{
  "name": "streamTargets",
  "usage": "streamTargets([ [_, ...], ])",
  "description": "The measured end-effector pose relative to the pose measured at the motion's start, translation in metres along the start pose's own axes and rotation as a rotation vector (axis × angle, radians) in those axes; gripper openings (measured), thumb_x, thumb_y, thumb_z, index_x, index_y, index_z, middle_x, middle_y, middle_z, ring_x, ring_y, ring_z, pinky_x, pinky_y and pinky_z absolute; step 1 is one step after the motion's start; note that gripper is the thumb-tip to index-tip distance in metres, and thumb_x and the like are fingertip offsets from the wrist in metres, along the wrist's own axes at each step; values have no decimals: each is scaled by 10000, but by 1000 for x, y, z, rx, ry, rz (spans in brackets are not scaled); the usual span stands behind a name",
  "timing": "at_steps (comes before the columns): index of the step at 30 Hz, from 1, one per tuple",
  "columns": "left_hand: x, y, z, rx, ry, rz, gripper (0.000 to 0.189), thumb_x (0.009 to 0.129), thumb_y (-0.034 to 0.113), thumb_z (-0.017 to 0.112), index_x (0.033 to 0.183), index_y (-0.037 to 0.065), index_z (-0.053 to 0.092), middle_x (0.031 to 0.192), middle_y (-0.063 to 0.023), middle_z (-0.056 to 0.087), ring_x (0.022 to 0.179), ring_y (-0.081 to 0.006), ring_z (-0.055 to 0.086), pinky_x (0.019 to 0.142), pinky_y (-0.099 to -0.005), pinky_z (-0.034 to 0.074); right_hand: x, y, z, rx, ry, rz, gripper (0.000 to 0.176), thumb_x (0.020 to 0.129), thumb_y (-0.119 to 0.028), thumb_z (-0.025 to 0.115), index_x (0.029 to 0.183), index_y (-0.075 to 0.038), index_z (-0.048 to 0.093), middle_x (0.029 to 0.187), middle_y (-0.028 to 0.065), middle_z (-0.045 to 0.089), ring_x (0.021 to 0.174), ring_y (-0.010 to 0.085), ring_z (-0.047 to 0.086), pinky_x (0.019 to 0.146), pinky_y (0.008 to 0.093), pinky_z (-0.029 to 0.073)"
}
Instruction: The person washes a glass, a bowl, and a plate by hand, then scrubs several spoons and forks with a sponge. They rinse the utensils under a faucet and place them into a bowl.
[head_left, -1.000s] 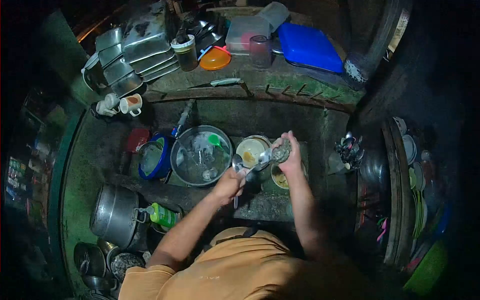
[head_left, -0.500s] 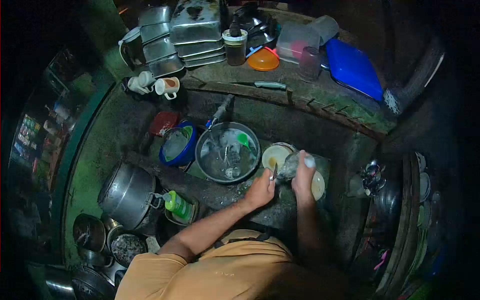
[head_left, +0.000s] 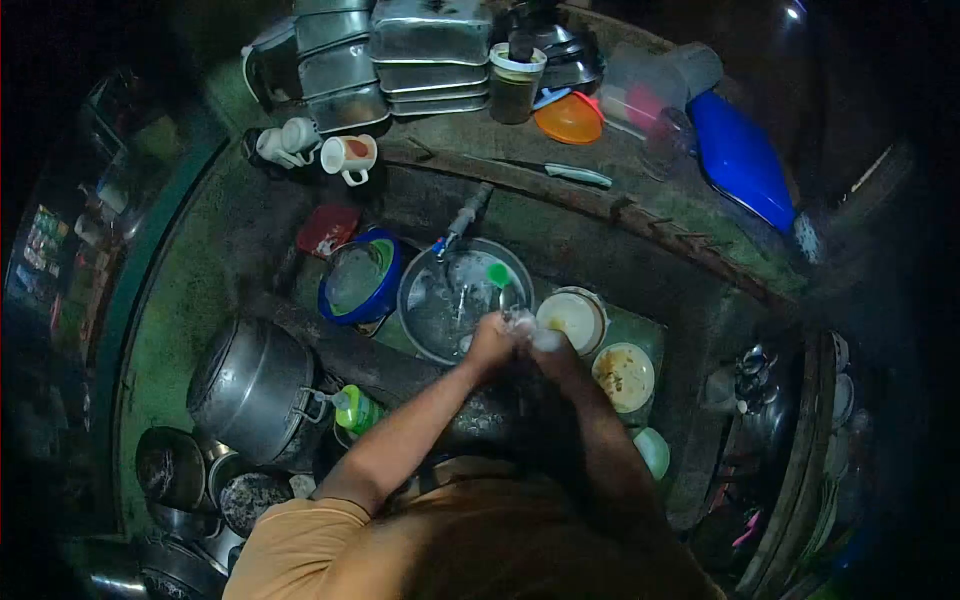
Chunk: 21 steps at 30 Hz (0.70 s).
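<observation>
1. left hand (head_left: 490,343), one: your fingers are curled closed around what looks like a metal spoon (head_left: 509,297), its shiny end showing over the right side of the grey basin (head_left: 408,292).
2. right hand (head_left: 556,362), one: in shadow, just beside your left; you cannot tell whether its fingers are wide or narrow, nor what they hold. white suds (head_left: 521,325) lie where your two hands meet.
3. grey basin, contents: water and foam, with a green utensil (head_left: 498,274) at its far right part, near your spoon; a tap pipe (head_left: 465,220) reaches toward its far rim.
4. pale dishes (head_left: 568,320), stacked: just right of the basin, beyond your right hand, the top one stained yellow.
5. soiled bowl (head_left: 623,377), one: right of your right wrist, with brownish scraps inside; a pale green bowl (head_left: 651,453) sits nearer you.
6. blue tub (head_left: 388,286), one: left of the basin, with other vessels in it; a red item (head_left: 328,230) lies behind.
7. metal pot (head_left: 250,390), large: at your left, near a green bottle (head_left: 358,410).
8. upper ledge: metal pans (head_left: 430,45) in stacks, an orange bowl (head_left: 569,119), a knife (head_left: 578,174), a blue container (head_left: 742,160).
</observation>
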<state>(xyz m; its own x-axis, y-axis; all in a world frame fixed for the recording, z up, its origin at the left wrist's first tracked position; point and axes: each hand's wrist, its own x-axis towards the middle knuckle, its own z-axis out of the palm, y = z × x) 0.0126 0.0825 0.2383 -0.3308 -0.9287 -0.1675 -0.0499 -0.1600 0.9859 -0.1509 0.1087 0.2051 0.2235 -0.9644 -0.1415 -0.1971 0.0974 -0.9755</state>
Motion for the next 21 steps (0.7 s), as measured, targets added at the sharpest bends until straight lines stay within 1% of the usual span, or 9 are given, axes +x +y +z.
streamTargets([
  [2, 25, -32, -20, 185, 148, 103, 237, 866, 273, 634, 885, 39, 658, 712, 10, 596, 623, -107, 529, 568, -295, 435, -1, -14, 14, -318, -87, -3, 249, 867, -266, 592, 865, -22, 640, 800, 106, 632, 784, 223, 609, 745, 364, 477],
  [4, 21, -16, -42, -84, 194, -134, 257, 845, 298, 651, 906, 49, 661, 749, -27, 621, 692, -114, 548, 633, -309, 449, -9, -58, 28, -620, -131, -32, 273, 845, -291, 586, 863, -23, 638, 810, 141, 629, 794, 285, 614, 751, 401, 477],
  [6, 16, -20, -62, -63, 142, -181, 250, 875, 263, 598, 971, 36, 644, 804, -106, 639, 745, -166, 592, 691, -334, 460, 9, -6, 46, -483, -11, 146, 272, 862, -281, 549, 893, -26, 635, 813, 161, 632, 766, 302, 608, 717, 422, 474],
  [8, 25, -75, -81, 1008, 261, 614, 299, 858, 192, 584, 1113, 41, 617, 914, -148, 640, 838, -259, 614, 670, -377, 478, 39, 18, 45, -444, -27, 223, 266, 859, -275, 552, 914, -28, 633, 822, 165, 636, 777, 306, 614, 717, 418, 477],
  [9, 31, -106, -93, 1059, 84, 513, 402, 854, 127, 540, 1248, 55, 520, 1068, -224, 596, 968, -339, 587, 753, -434, 484, 51, 25, 42, -405, -42, 296, 264, 856, -269, 555, 935, -29, 631, 830, 168, 641, 787, 309, 620, 716, 414, 479],
  [13, 29, -169, -97, 859, -16, 447, 338, 847, 123, 515, 1157, -9, 527, 1096, -211, 553, 999, -360, 556, 841, -441, 451, 75, 23, 44, -742, -19, -10, 287, 880, -235, 570, 1056, -10, 599, 1026, 137, 634, 954, 236, 601, 827, 353, 459],
  [16, 8, -121, -66, 992, 21, 824, 306, 837, 131, 516, 1098, -28, 540, 1065, -207, 555, 985, -367, 554, 867, -441, 440, 61, -7, 58, -229, 394, 84, 264, 895, -212, 557, 1044, 1, 606, 984, 145, 651, 927, 243, 617, 808, 351, 465],
  [19, 3, -81, -29, 953, -213, 375, 393, 840, 117, 511, 1223, 33, 490, 1078, -211, 567, 994, -396, 540, 928, -461, 408, 54, -2, 57, -346, 576, -181, 255, 872, -243, 606, 886, 12, 606, 815, 145, 657, 762, 254, 632, 692, 369, 481],
  [21, 0, -101, -14, 774, 114, 838, 246, 841, 102, 512, 1068, 15, 553, 928, -197, 576, 895, -384, 561, 830, -455, 451, 53, -1, 33, -263, 505, 31, 207, 889, -215, 580, 851, -16, 622, 810, 102, 654, 725, 214, 632, 675, 332, 490],
])
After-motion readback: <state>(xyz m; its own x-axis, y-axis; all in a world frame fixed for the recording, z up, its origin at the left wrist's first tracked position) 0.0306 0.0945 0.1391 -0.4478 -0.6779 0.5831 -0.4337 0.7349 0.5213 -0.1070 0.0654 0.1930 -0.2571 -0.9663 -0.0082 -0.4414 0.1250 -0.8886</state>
